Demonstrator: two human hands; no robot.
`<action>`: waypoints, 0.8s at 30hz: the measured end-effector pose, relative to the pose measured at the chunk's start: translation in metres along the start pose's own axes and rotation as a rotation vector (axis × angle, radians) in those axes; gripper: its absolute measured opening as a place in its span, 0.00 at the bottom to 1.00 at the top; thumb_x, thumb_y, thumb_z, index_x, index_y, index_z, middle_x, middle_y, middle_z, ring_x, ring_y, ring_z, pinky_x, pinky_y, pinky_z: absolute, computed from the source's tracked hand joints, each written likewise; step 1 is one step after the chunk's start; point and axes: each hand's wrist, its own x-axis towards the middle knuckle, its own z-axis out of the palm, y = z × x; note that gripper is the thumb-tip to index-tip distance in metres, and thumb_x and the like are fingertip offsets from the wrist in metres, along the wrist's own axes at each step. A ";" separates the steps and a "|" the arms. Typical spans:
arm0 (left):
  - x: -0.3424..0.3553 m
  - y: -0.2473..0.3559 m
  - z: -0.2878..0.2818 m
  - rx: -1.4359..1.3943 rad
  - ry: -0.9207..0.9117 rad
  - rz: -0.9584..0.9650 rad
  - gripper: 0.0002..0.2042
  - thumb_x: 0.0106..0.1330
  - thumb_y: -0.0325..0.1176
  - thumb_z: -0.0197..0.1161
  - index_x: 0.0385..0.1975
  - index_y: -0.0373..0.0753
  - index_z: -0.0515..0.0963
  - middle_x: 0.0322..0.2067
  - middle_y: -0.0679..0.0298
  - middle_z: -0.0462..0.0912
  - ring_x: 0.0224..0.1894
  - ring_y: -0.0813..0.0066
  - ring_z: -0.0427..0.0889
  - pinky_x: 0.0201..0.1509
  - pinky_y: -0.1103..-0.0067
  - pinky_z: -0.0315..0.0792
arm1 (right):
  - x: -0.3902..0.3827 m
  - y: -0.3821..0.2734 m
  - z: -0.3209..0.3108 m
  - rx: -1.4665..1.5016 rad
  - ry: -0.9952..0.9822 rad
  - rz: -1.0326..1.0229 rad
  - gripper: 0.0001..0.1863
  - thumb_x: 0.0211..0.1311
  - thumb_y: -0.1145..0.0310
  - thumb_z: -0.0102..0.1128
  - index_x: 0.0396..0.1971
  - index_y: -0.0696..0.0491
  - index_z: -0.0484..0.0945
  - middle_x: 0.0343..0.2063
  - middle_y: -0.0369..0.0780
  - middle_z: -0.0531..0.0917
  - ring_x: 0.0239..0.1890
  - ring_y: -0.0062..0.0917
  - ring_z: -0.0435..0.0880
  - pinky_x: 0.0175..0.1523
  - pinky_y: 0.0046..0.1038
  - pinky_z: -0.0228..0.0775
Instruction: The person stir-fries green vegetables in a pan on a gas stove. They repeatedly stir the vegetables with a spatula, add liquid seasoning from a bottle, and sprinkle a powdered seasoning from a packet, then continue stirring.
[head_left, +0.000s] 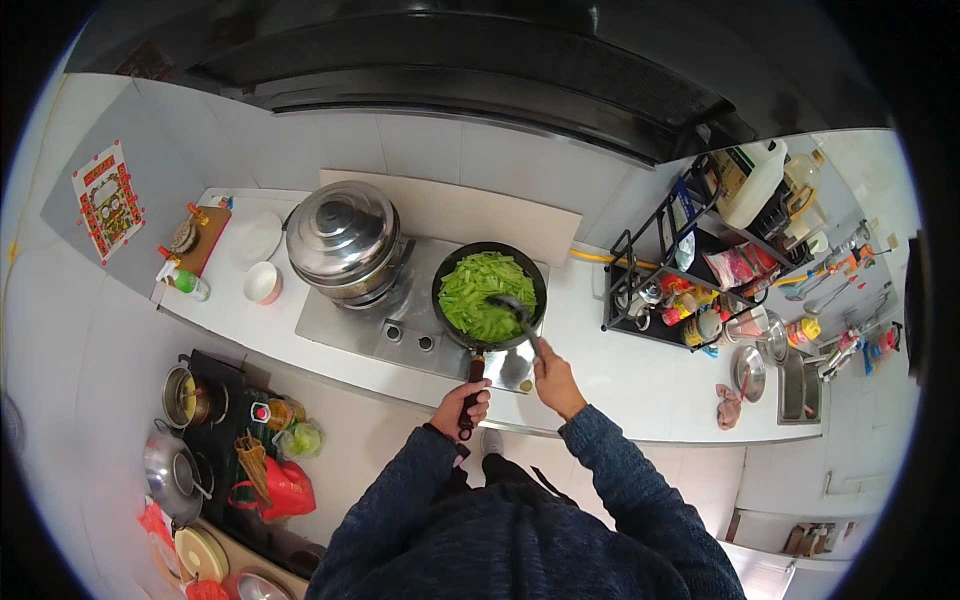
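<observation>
A dark frying pan (440,318) sits on the right burner of the steel gas stove (366,340). Chopped green vegetables (482,285) fill it. My left hand (461,408) is wrapped round the pan's brown handle (472,392), which points toward me. In my right hand (556,381) I grip a dark spatula (512,306), its head resting among the greens on the pan's right side. The far end of its handle is hidden in my fist.
A large lidded steel steamer pot (345,240) stands on the left burner. Beyond it are a white bowl (263,284) and a plate (257,238). At right stand a black rack (650,290) with bottles and a sink (797,388). The range hood (450,70) hangs above.
</observation>
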 end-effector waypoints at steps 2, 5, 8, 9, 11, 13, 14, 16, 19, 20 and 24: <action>0.005 0.003 0.012 -0.055 0.007 -0.027 0.13 0.78 0.34 0.54 0.26 0.46 0.65 0.17 0.77 0.64 0.14 0.89 0.62 0.17 0.85 0.59 | -0.016 -0.013 -0.010 0.049 -0.031 0.026 0.25 0.73 0.72 0.53 0.67 0.63 0.70 0.44 0.63 0.84 0.47 0.55 0.86 0.53 0.40 0.78; 0.000 -0.003 0.039 -0.072 0.002 -0.036 0.15 0.77 0.30 0.53 0.23 0.46 0.65 0.17 0.77 0.62 0.14 0.88 0.61 0.18 0.85 0.60 | -0.038 -0.035 -0.033 0.070 0.063 -0.068 0.24 0.72 0.75 0.53 0.66 0.65 0.70 0.41 0.64 0.84 0.45 0.58 0.85 0.51 0.42 0.78; -0.015 -0.007 0.069 -0.063 0.041 -0.050 0.16 0.75 0.30 0.53 0.20 0.48 0.64 0.17 0.78 0.62 0.15 0.88 0.61 0.21 0.85 0.61 | -0.048 -0.054 -0.063 0.044 0.073 -0.068 0.24 0.72 0.75 0.53 0.66 0.62 0.70 0.38 0.61 0.84 0.39 0.54 0.86 0.47 0.39 0.78; -0.014 -0.005 0.076 -0.086 -0.028 -0.035 0.17 0.75 0.31 0.53 0.20 0.48 0.63 0.17 0.78 0.63 0.15 0.88 0.61 0.21 0.85 0.61 | -0.053 -0.059 -0.068 0.017 0.052 -0.047 0.24 0.73 0.74 0.54 0.67 0.60 0.71 0.38 0.60 0.84 0.38 0.53 0.86 0.47 0.37 0.78; 0.008 0.018 0.086 -0.181 -0.028 -0.100 0.16 0.75 0.32 0.54 0.20 0.48 0.64 0.16 0.78 0.64 0.15 0.88 0.61 0.21 0.85 0.61 | -0.053 -0.065 -0.072 0.006 0.037 -0.106 0.25 0.72 0.74 0.55 0.67 0.60 0.71 0.34 0.59 0.84 0.36 0.53 0.84 0.45 0.40 0.77; 0.014 0.026 0.091 -0.223 -0.073 -0.102 0.16 0.74 0.33 0.54 0.20 0.48 0.64 0.16 0.78 0.63 0.15 0.87 0.61 0.21 0.85 0.61 | -0.049 -0.071 -0.075 -0.031 0.024 -0.166 0.25 0.71 0.74 0.56 0.66 0.60 0.72 0.33 0.59 0.83 0.35 0.54 0.83 0.44 0.42 0.76; 0.008 0.022 0.090 -0.186 -0.070 -0.086 0.16 0.74 0.33 0.54 0.20 0.48 0.64 0.16 0.78 0.63 0.15 0.87 0.62 0.20 0.85 0.61 | -0.045 -0.073 -0.074 -0.047 0.027 -0.171 0.24 0.70 0.74 0.57 0.65 0.60 0.72 0.32 0.58 0.83 0.35 0.54 0.83 0.44 0.44 0.75; -0.013 0.003 0.089 -0.053 0.036 -0.028 0.16 0.74 0.33 0.54 0.19 0.48 0.64 0.16 0.78 0.63 0.15 0.88 0.62 0.20 0.85 0.62 | -0.046 -0.075 -0.079 -0.087 -0.038 -0.157 0.24 0.70 0.74 0.57 0.65 0.60 0.73 0.32 0.58 0.83 0.35 0.55 0.83 0.44 0.44 0.75; -0.022 -0.003 0.086 0.031 0.008 0.097 0.16 0.75 0.30 0.53 0.20 0.47 0.65 0.16 0.77 0.63 0.16 0.87 0.63 0.22 0.85 0.63 | -0.047 -0.073 -0.077 -0.107 -0.083 -0.152 0.23 0.69 0.75 0.56 0.63 0.61 0.74 0.32 0.59 0.83 0.35 0.56 0.83 0.44 0.46 0.75; -0.020 -0.003 0.082 -0.108 0.002 0.008 0.16 0.75 0.29 0.52 0.20 0.47 0.65 0.16 0.77 0.63 0.16 0.86 0.63 0.22 0.85 0.63 | -0.049 -0.072 -0.073 -0.114 -0.105 -0.147 0.23 0.68 0.75 0.56 0.62 0.61 0.74 0.31 0.60 0.83 0.35 0.56 0.83 0.44 0.48 0.75; -0.012 0.007 0.083 -0.095 0.005 -0.030 0.16 0.75 0.30 0.53 0.20 0.48 0.65 0.16 0.77 0.63 0.16 0.86 0.63 0.21 0.83 0.63 | -0.034 -0.078 -0.075 -0.133 -0.141 -0.166 0.23 0.66 0.76 0.54 0.61 0.61 0.74 0.31 0.61 0.83 0.38 0.58 0.83 0.46 0.51 0.75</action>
